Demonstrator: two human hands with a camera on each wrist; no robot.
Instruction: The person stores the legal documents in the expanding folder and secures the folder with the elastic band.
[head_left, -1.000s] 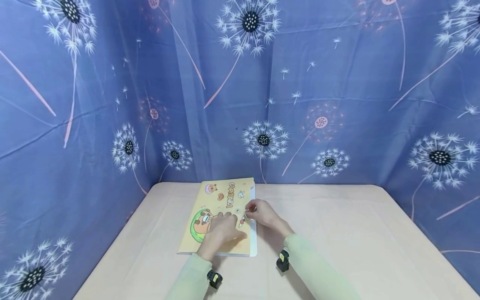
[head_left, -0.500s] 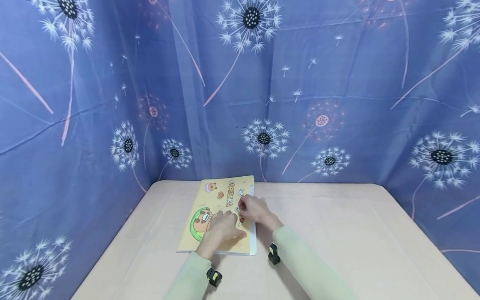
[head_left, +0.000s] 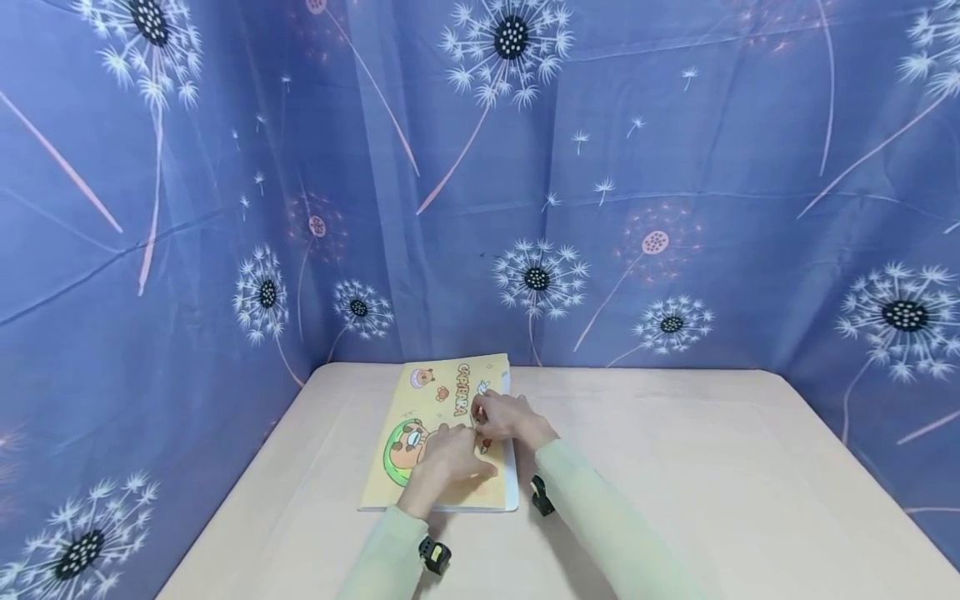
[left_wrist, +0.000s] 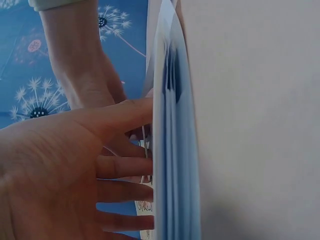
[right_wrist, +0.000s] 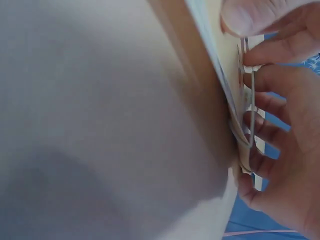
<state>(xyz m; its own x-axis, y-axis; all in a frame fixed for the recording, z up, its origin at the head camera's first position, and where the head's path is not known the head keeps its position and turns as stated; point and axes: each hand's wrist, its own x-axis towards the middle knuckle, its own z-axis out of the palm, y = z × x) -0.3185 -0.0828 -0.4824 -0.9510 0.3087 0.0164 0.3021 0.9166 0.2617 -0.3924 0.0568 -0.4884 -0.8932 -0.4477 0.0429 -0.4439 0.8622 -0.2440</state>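
A yellow file folder [head_left: 397, 400] with capybara drawings and "CAPYBARA" lettering lies on the table. My left hand [head_left: 450, 454] rests spread on its cover; in the left wrist view, the thumb and fingertips of the left hand [left_wrist: 55, 155] touch the folder [left_wrist: 175, 165], whose edge shows several pale layers. Above the cover's right part, the fingers of my right hand [head_left: 502, 417] are curled around a thin cord. In the right wrist view this cord [right_wrist: 252, 107] hangs in a loop beside the fingers of the right hand [right_wrist: 295, 135]. Where the cord meets the cover is hidden.
A pale table [head_left: 645, 483] carries the folder near its back left. Blue cloth with dandelion prints [head_left: 465, 167] hangs behind the table and along its left side. Black wrist devices [head_left: 542, 496] sit below both forearms.
My right hand has moved left from the folder's right edge over the cover, closer to the left hand. The left hand and the folder stay nearly in place.
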